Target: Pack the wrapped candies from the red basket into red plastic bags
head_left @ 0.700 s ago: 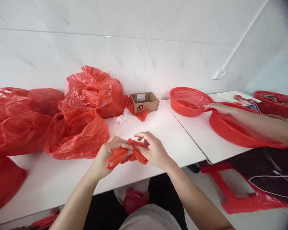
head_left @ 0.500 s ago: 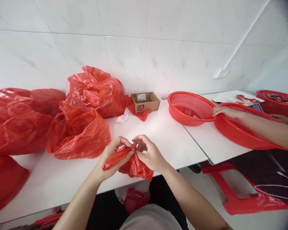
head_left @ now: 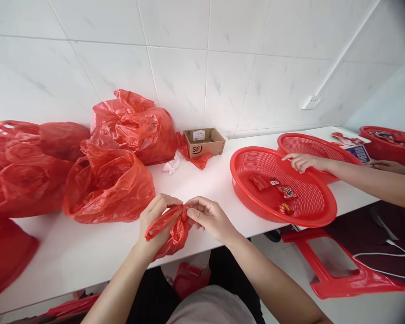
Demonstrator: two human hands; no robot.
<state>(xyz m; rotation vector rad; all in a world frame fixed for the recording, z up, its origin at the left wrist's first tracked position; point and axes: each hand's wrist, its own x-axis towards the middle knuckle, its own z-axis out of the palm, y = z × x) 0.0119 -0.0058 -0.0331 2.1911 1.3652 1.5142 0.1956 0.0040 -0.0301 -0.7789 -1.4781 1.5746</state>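
Between my hands, near the table's front edge, is a small red plastic bag (head_left: pixel 171 240) with its top gathered and twisted, apparently knotted. My left hand (head_left: pixel 157 220) grips it, with a handle loop hanging over the palm side. My right hand (head_left: pixel 207 217) pinches the gathered top, thumb and fingers pressed together. What lies inside the bag is hidden. Left of my hands stands a larger open red plastic bag (head_left: pixel 113 191).
Full red bags (head_left: pixel 131 130) fill the table's left side. A cardboard box (head_left: pixel 205 143) and crumpled tissue (head_left: pixel 172 163) lie by the wall. On the right, a co-worker's hand (head_left: pixel 302 162) touches a red basket (head_left: pixel 241 204) holding several small packets; another basket (head_left: pixel 324 146) stands behind. A red stool (head_left: pixel 337 288) is below.
The small bag's top is pulled tighter, and my right hand has shifted along it. The co-worker's near basket has moved left and forward, in front of the other basket.
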